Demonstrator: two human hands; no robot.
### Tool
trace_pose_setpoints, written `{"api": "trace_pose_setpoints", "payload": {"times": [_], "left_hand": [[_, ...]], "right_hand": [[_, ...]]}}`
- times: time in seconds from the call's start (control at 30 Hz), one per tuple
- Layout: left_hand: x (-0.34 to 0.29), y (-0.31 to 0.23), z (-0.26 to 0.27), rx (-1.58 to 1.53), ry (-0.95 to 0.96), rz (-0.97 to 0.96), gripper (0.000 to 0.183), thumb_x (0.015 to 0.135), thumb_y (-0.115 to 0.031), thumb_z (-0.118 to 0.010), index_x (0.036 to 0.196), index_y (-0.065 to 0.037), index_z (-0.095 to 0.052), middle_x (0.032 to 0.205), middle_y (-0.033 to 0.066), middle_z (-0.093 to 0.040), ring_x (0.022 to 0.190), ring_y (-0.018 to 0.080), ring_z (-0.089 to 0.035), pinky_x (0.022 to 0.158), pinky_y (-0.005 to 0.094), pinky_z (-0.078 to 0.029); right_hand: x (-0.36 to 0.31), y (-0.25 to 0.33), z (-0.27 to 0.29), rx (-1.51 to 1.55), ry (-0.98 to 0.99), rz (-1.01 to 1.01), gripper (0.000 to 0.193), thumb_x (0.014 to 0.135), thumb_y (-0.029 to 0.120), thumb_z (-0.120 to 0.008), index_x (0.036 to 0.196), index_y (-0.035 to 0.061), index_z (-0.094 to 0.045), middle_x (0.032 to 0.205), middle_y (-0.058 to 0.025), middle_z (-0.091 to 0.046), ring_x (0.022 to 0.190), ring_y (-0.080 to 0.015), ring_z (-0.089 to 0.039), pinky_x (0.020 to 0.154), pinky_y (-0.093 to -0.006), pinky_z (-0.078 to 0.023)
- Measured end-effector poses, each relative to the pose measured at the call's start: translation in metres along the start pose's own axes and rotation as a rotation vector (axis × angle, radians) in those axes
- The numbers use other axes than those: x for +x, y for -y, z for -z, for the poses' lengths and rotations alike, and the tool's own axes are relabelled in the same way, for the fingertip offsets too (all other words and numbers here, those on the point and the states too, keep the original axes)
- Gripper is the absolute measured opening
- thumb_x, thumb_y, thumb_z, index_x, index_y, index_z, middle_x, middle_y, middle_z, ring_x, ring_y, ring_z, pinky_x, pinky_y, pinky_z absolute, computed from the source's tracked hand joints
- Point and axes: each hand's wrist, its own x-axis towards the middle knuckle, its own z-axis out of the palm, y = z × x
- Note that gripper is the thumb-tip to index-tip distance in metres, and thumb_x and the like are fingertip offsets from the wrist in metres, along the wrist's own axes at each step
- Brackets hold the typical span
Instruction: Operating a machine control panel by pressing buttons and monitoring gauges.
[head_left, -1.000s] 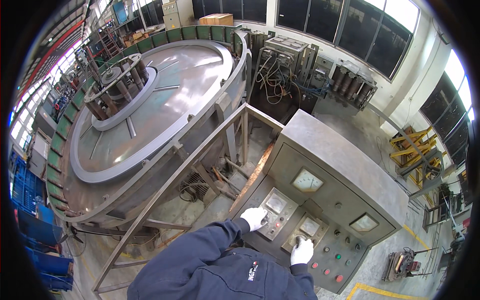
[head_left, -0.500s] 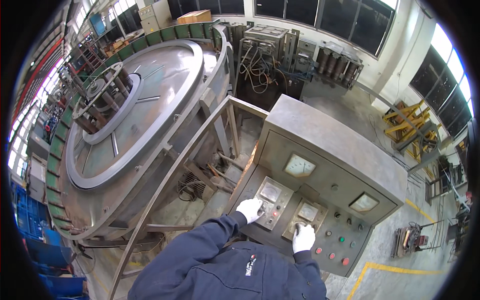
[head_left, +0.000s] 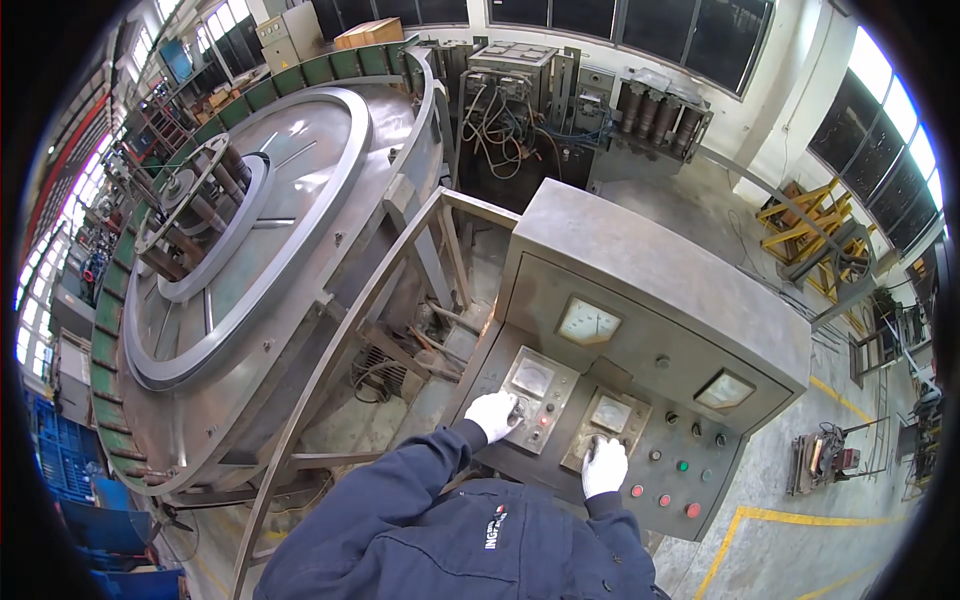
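My left hand (head_left: pixel 492 416), in a white glove, has its fingers closed round a dark control knob (head_left: pixel 516 411) on the left instrument plate (head_left: pixel 545 385) of a grey metal control console (head_left: pixel 660 280). My right hand (head_left: pixel 604 467), gloved alike, pinches a second knob (head_left: pixel 597 442) on the right plate (head_left: pixel 574 457); the fingers partly cover it. Above each knob sits a small square dial. Two larger gauges, the left gauge (head_left: pixel 589 321) and the right gauge (head_left: pixel 725 390), are set in the raised panel. Red buttons (head_left: pixel 664 500) and a green button (head_left: pixel 683 466) lie right of my right hand.
Left of the console is a large round turntable (head_left: pixel 300 215) carrying a grey metal ring (head_left: pixel 352 150), with a metal rail (head_left: pixel 340 340) between. Cabling (head_left: pixel 495 135) hangs behind. Yellow frames (head_left: pixel 805 225) and a small cart (head_left: pixel 822 457) stand to the right, near yellow floor lines (head_left: pixel 800 520).
The ring and the turntable's slots have shifted against the outer rim, as if the table has turned. My view has moved slightly; both hands stay at their knobs.
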Motion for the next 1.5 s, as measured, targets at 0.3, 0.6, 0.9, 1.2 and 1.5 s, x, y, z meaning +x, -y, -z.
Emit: {"api": "trace_pose_setpoints", "payload": {"times": [0.3,0.6,0.9,1.2,1.5], "left_hand": [[0.000,0.000,0.002,-0.005,0.038,0.036,0.036,0.098,-0.045,-0.069,0.105,-0.010,-0.068,0.104,0.0193,-0.074,0.094,0.0408,-0.074,0.083,0.0532,-0.060],[-0.003,-0.005,0.010,-0.022,0.036,0.020,0.034,0.099,-0.042,-0.067,0.110,-0.009,-0.068,0.104,0.0201,-0.073,0.093,0.0416,-0.074,0.083,0.0531,-0.060],[-0.003,0.006,0.001,-0.037,-0.012,-0.131,0.024,0.098,-0.030,-0.068,0.108,-0.009,-0.068,0.097,0.0180,-0.070,0.092,0.0408,-0.072,0.082,0.0509,-0.059],[0.004,-0.011,0.026,0.113,0.019,-0.092,0.034,0.099,-0.045,-0.069,0.094,-0.011,-0.073,0.087,0.0159,-0.074,0.079,0.0377,-0.075,0.070,0.0520,-0.059],[0.006,-0.015,0.034,0.112,0.095,-0.027,0.050,0.099,-0.061,-0.066,0.090,-0.013,-0.076,0.087,0.0146,-0.076,0.079,0.0357,-0.077,0.069,0.0500,-0.060]], "right_hand": [[0.000,0.002,0.002,0.048,-0.009,0.004,0.023,0.090,0.018,-0.075,0.113,0.0127,-0.076,0.104,-0.0144,-0.065,0.100,-0.0355,-0.065,0.086,-0.0506,-0.054],[0.000,-0.001,-0.001,0.078,-0.040,0.032,0.026,0.086,0.015,-0.078,0.112,0.0121,-0.073,0.107,-0.0159,-0.064,0.102,-0.0375,-0.065,0.086,-0.0509,-0.054],[0.001,0.004,0.005,0.102,-0.028,0.021,0.024,0.086,0.014,-0.076,0.109,0.0102,-0.076,0.105,-0.0168,-0.066,0.102,-0.0387,-0.065,0.088,-0.0510,-0.054],[0.002,0.001,0.004,0.101,-0.017,0.020,0.025,0.086,0.014,-0.076,0.110,0.0098,-0.076,0.106,-0.0166,-0.066,0.102,-0.0382,-0.065,0.088,-0.0506,-0.055],[0.001,0.000,0.004,0.098,-0.024,0.026,0.025,0.087,0.016,-0.078,0.111,0.0117,-0.076,0.107,-0.0165,-0.067,0.101,-0.0383,-0.066,0.087,-0.0502,-0.056]]}}
